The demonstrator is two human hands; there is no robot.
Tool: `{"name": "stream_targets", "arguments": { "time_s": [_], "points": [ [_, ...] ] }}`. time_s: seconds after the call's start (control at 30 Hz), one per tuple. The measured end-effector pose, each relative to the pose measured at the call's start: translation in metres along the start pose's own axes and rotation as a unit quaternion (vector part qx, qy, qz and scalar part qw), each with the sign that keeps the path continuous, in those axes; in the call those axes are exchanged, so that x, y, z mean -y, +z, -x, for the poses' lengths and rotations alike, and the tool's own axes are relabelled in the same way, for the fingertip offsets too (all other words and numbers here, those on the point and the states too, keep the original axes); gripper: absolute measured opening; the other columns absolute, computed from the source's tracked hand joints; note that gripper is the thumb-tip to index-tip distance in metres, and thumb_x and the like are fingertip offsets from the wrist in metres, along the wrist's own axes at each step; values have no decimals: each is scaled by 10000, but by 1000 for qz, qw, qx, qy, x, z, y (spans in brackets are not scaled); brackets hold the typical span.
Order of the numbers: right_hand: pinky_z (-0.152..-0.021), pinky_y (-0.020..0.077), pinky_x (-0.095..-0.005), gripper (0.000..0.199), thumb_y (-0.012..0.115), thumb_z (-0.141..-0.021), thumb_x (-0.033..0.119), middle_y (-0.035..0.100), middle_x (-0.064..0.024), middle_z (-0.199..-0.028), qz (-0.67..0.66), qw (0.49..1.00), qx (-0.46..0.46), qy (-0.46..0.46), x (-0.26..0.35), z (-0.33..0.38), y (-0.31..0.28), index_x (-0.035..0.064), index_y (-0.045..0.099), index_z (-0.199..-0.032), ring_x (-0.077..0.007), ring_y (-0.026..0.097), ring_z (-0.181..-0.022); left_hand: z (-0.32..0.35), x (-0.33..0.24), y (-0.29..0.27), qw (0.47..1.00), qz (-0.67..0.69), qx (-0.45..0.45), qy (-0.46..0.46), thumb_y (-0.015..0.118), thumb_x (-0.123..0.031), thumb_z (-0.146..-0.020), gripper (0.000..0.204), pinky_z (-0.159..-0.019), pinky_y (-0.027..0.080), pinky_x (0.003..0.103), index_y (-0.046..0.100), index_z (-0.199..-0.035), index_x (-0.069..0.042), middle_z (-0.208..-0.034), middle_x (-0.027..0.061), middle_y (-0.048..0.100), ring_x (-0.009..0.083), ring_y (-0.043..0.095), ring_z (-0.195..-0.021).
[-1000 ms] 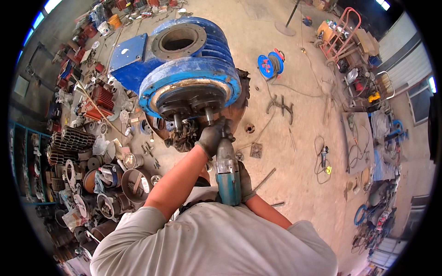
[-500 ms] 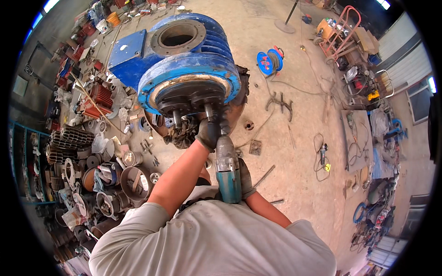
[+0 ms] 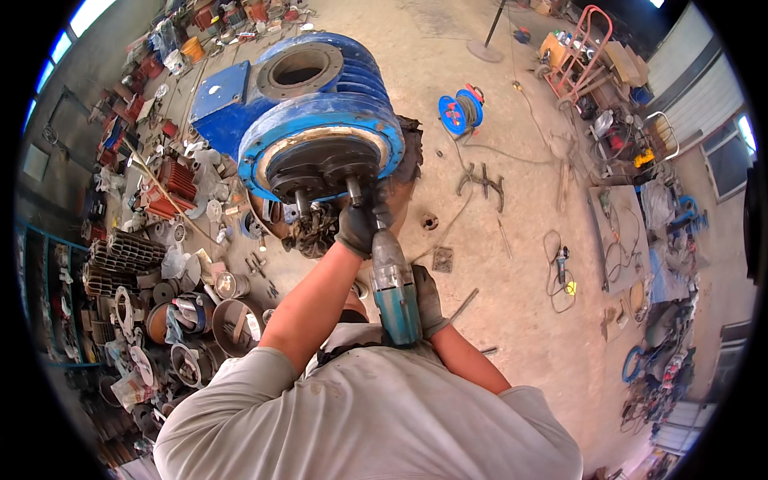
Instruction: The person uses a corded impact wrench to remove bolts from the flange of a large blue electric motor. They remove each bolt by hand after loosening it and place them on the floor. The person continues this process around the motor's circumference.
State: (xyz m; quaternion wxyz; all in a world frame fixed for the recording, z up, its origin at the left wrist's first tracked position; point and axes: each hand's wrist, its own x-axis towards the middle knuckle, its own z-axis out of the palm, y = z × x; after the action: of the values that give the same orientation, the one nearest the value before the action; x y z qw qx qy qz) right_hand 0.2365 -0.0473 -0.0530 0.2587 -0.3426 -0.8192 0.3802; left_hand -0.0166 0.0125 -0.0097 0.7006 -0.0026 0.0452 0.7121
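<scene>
Holding a power tool, teal at the rear and grey at the nose, in front of the torso, grey shirt behind it; nose points away from the body, toward the blue machine. Left hand, dark glove, is up at the tool's tip, fingers curled, right by the end of the right-hand shaft; can't tell whether they close on tip or shaft. Right hand, also gloved, sits against the tool's right side near the rear; fingers partly hidden, grip can't be told. Second shaft sticks out to the left, just above a dark clump, material unclear. Machine has a round opening on top and ribs on its right side. Floor to the right: cable reel, blue and red; three-armed metal piece; square plate; grinder with cord. Ribbed red parts lie in clutter to the left.
</scene>
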Motion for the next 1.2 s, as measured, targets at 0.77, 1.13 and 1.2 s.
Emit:
{"name": "stream_targets", "arguments": {
  "time_s": [0.77, 1.13, 1.2],
  "points": [
    [-1066, 474, -536, 812, 694, -885, 496, 564, -307, -1367, -100, 995, 18, -12, -3, 23, 0, -28, 491, -1471, -503, 556, -1241, 19, 13, 9, 978, -182, -100, 6, 474, -209, -1106, 450, -658, 446, 286, 513, -1531, -64, -1000, 8, 570, 103, 455, -728],
    [-1014, 502, -523, 641, 696, -894, 366, 599, -275, -1312, -63, 998, -1, -23, 3, 13, -1, 0, 553, -1401, -475, 586, -1187, 11, 8, 14, 973, -205, -107, 5, 465, -99, -1083, 385, -611, 423, 264, 577, -1442, -16, -964, 8, 563, 96, 445, -682],
    [-1004, 508, -515, 594, 699, -892, 311, 610, -266, -1298, -70, 997, -6, -17, 3, 11, 0, 5, 565, -1383, -463, 595, -1178, 9, 7, 20, 973, -208, -104, -1, 461, -97, -1082, 381, -608, 418, 264, 586, -1430, -10, -966, 8, 563, 95, 443, -681]
  ]
}}
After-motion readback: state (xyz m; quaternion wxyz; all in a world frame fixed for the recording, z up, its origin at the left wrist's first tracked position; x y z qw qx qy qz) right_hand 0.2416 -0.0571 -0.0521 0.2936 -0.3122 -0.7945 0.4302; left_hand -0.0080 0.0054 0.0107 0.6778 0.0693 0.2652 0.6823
